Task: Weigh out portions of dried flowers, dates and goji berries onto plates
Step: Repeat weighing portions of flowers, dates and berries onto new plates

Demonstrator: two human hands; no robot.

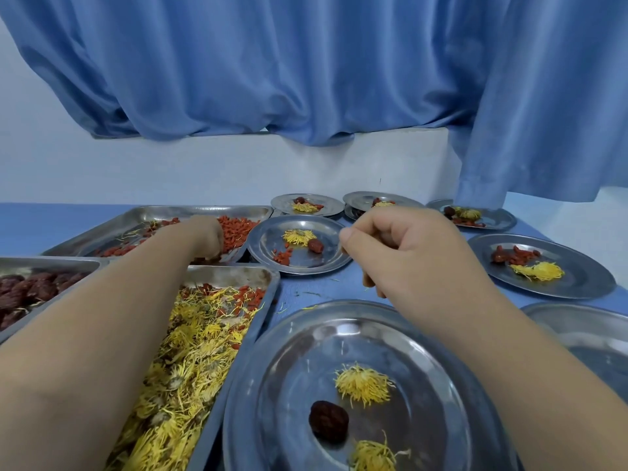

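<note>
Goji berries [234, 229] sit in the far tray [204, 209], where the person's left hand [205, 237] dips in, fingers buried, any catch unseen. The nearest plate [299, 368] holds flowers [362, 384] and a date [328, 421] but no berries yet; five plates [577, 277] beyond look complete, each with all three. The right hand [401, 246] hovers between them, fingers curled, contents impossible to tell.

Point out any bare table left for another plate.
Bare table lies far left, beyond the goji tray; a narrow strip runs between the flower tray, middle plate and near plate. Other plates crowd the right side and back row.
</note>
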